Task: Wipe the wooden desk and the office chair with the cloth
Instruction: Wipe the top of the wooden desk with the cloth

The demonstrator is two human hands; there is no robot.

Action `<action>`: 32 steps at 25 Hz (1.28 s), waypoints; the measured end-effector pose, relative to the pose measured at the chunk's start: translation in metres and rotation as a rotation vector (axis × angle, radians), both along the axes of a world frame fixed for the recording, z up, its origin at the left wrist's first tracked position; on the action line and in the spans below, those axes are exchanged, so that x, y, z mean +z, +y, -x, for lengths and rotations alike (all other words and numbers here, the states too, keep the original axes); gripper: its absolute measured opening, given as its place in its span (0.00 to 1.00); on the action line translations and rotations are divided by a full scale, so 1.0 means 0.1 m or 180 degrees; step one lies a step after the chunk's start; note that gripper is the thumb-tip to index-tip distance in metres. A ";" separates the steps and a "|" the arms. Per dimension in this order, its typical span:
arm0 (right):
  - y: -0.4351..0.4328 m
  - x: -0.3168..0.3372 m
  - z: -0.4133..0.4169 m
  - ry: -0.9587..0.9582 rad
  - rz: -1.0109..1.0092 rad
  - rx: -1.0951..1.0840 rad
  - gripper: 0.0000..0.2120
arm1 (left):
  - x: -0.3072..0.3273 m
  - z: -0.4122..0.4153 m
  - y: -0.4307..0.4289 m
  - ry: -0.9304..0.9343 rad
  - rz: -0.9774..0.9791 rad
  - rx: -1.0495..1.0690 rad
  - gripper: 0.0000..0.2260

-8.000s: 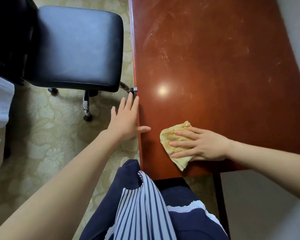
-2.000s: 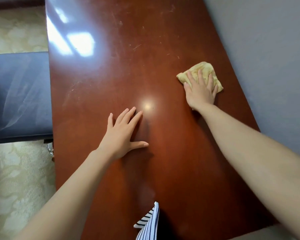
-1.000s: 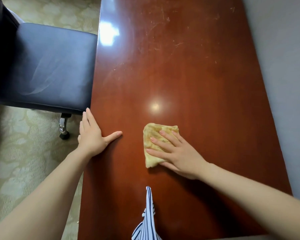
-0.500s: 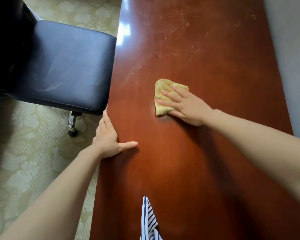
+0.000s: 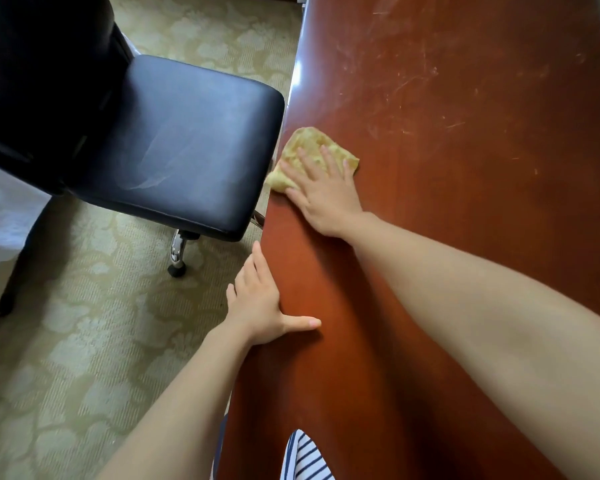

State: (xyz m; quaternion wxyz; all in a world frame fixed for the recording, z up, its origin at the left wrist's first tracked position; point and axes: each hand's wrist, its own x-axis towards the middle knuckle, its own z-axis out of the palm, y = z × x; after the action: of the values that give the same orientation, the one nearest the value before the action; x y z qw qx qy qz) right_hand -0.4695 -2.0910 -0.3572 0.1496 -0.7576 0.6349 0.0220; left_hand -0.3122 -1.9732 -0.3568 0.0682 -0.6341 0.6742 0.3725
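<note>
Cloth (image 5: 307,145) lies under my flat right hand (image 5: 326,199) at the wooden desk (image 5: 465,202) edge, and my left hand (image 5: 257,306) rests flat nearer me.

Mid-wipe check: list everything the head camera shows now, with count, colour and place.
wooden desk: one, reddish-brown, right of view, scratched farther up
cloth: one, yellow, at the desk's left edge, corner overhanging
office chair: one, black, left of the desk
carpet: one, beige patterned, under the chair
white fabric: one, far left edge
striped garment: one, navy and white, bottom edge
right hand: one, flat on the cloth
left hand: one, thumb on the desk top, fingers along its edge
</note>
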 end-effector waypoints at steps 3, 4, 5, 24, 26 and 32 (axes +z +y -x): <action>0.36 -0.02 0.01 0.0072 0.0094 0.0565 0.23 | 0.00 -0.02 -0.01 0.0083 -0.0005 0.0019 0.69; 0.50 -0.02 0.03 0.0057 0.0091 0.0693 0.23 | 0.00 -0.04 -0.01 0.0162 -0.0008 0.0034 0.69; 0.64 -0.01 0.06 0.0052 0.0085 0.0800 0.23 | 0.01 -0.05 -0.01 0.0227 -0.0026 0.0052 0.69; 1.08 0.03 0.17 0.0186 0.0107 0.1309 0.23 | 0.24 -0.80 0.44 -0.0099 -0.0188 -0.0550 0.39; 0.78 0.06 0.05 0.0338 0.0008 0.0699 0.23 | 0.24 -0.91 0.33 -0.0123 -0.0107 -0.0829 0.37; 0.40 0.16 -0.39 -0.0065 -0.0494 -0.1244 0.23 | 0.32 -1.46 -0.21 0.0101 0.0211 -0.1790 0.36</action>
State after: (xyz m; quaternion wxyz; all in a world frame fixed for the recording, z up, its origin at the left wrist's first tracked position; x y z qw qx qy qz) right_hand -0.4306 -2.0512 -0.3414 0.2153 -0.6065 0.7646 0.0337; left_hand -0.1660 -1.9942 -0.3253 0.1374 -0.4181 0.8365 0.3266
